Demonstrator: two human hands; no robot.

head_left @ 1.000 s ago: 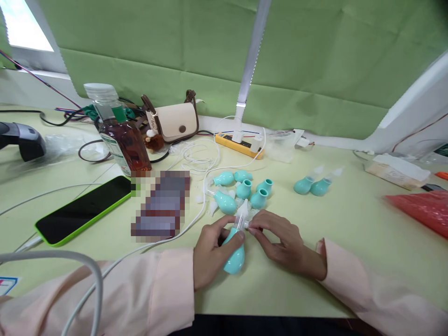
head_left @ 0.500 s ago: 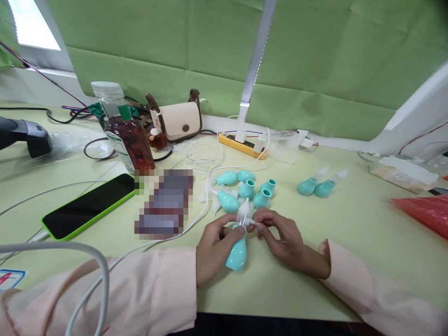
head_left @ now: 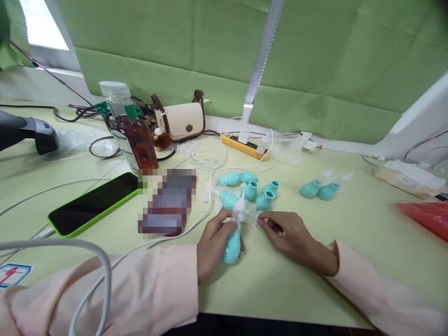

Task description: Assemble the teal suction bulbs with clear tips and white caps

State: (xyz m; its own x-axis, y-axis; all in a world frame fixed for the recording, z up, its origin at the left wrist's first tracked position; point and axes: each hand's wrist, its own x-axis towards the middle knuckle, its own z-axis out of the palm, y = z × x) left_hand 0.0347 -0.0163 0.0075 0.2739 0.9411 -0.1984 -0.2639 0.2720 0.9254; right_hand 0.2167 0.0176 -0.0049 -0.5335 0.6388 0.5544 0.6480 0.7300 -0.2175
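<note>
My left hand (head_left: 217, 240) is wrapped round a teal bulb (head_left: 231, 246) with a clear, pointed nozzle piece (head_left: 239, 209) on its upper end. To the right of it, my right hand (head_left: 287, 235) has thumb and index finger pinched at the edge of some small clear parts (head_left: 250, 215); what the fingertips hold, if anything, is too small to name. Just beyond my hands lie several teal bulbs (head_left: 264, 200), some with open necks facing up. Two teal bulbs with clear tips (head_left: 328, 191) lie farther right.
At the left are a green-cased phone (head_left: 94, 205), a blurred-out item (head_left: 168, 200) and a bottle (head_left: 135, 144). A bag (head_left: 184, 121) and a yellow power strip (head_left: 245, 146) stand behind. A white cable (head_left: 196, 224) crosses the table. Red plastic (head_left: 425, 217) lies right.
My right hand has moved away from the clear nozzle piece, leaving a gap. My left hand still holds the bulb, now turned slightly. The whole view has shifted a little.
</note>
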